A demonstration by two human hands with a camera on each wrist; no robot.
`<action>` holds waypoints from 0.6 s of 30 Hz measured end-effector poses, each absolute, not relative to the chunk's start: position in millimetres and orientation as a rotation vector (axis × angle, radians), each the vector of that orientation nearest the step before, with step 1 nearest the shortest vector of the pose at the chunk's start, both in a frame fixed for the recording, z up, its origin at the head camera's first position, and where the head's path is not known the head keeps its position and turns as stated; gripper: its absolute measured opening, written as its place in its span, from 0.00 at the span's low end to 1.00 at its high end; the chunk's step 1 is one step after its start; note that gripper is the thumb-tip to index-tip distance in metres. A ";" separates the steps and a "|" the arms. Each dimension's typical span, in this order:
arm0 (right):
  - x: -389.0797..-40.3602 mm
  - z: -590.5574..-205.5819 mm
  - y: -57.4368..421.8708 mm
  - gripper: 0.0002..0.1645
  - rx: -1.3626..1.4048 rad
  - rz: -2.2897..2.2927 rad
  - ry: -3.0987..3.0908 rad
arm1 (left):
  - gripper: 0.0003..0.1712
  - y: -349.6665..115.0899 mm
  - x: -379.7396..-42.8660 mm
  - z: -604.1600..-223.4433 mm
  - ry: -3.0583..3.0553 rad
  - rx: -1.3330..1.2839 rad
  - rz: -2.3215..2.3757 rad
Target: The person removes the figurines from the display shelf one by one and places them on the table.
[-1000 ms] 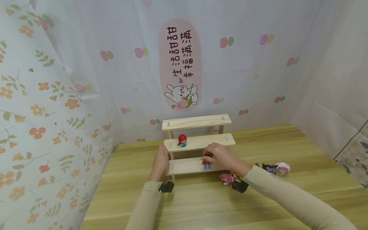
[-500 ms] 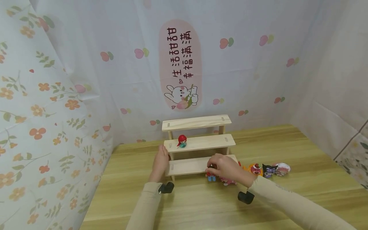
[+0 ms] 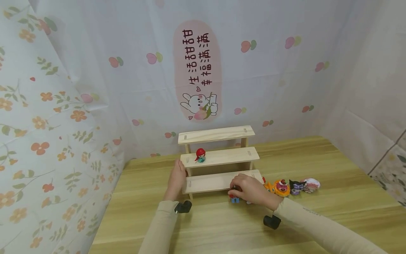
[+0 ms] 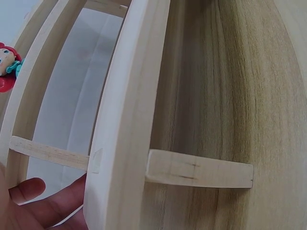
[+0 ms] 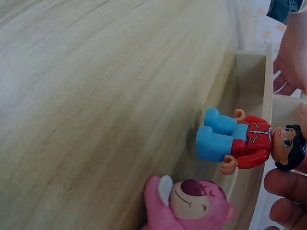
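Observation:
Between the thumb and fingers of my right hand (image 3: 250, 187) is a toy figure (image 5: 254, 143) with black hair, a red top and blue trousers, pinched by its head. In the head view it is just in front of the lowest step of a three-step wooden display stand (image 3: 209, 182). My left hand (image 3: 176, 180) touches the stand's left end with fairly straight fingers. A red-haired mermaid figure (image 3: 200, 156) sits toward the left of the middle step. Beside the held figure, the right wrist view has a pink bear toy (image 5: 196, 203), mostly hidden by my right hand in the head view.
Right of the stand, a row of small toys lies on the wooden table (image 3: 203, 229): an orange one (image 3: 281, 188), a black and purple one (image 3: 296, 187) and a pink and white one (image 3: 312, 185). A patterned cloth (image 3: 139, 81) hangs behind the stand.
My right hand has moved the black-haired figure from over the lowest step forward and slightly right, to in front of that step's edge. My left hand stays at the stand's left end.

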State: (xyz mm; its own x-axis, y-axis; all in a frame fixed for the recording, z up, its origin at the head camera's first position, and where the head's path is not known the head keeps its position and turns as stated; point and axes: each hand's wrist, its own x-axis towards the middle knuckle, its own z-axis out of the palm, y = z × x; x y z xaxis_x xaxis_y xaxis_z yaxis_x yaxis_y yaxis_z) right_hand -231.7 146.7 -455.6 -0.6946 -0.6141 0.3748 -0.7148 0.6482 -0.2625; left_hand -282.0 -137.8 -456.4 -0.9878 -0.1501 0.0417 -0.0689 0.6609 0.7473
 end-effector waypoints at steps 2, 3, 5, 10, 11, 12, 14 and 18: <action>-231.7 -456.5 147.0 0.07 1.076 0.575 -2.614 | 0.22 -138.2 -282.0 -456.9 -2.768 0.179 -1.241; -231.9 -457.0 147.0 0.07 1.075 0.574 -2.614 | 0.22 -138.4 -282.0 -457.0 -2.766 0.176 -1.238; -232.0 -457.5 147.1 0.07 1.072 0.579 -2.616 | 0.22 -138.6 -281.9 -456.9 -2.766 0.173 -1.234; -232.8 -458.8 146.7 0.06 1.080 0.606 -2.629 | 0.21 -138.4 -281.3 -455.7 -2.762 0.168 -1.214; -232.9 -459.1 146.6 0.06 1.081 0.610 -2.632 | 0.21 -138.2 -281.4 -455.4 -2.765 0.164 -1.206; -233.1 -459.4 146.5 0.06 1.083 0.613 -2.635 | 0.20 -138.1 -281.3 -455.1 -2.766 0.164 -1.198; -233.3 -460.1 146.5 0.06 1.084 0.615 -2.641 | 0.21 -137.8 -281.3 -454.9 -2.769 0.171 -1.189; -233.7 -461.8 146.4 0.06 1.087 0.612 -2.650 | 0.20 -137.2 -281.1 -454.3 -2.770 0.178 -1.185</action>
State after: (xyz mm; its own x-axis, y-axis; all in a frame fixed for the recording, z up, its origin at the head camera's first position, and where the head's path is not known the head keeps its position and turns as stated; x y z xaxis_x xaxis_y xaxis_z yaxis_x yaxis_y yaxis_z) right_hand -233.7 146.4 -461.8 -0.7050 -0.6200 0.3443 -0.7082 0.6411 -0.2956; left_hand -281.1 -137.2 -454.3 -0.9854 -0.1563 0.0670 -0.0594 0.6859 0.7252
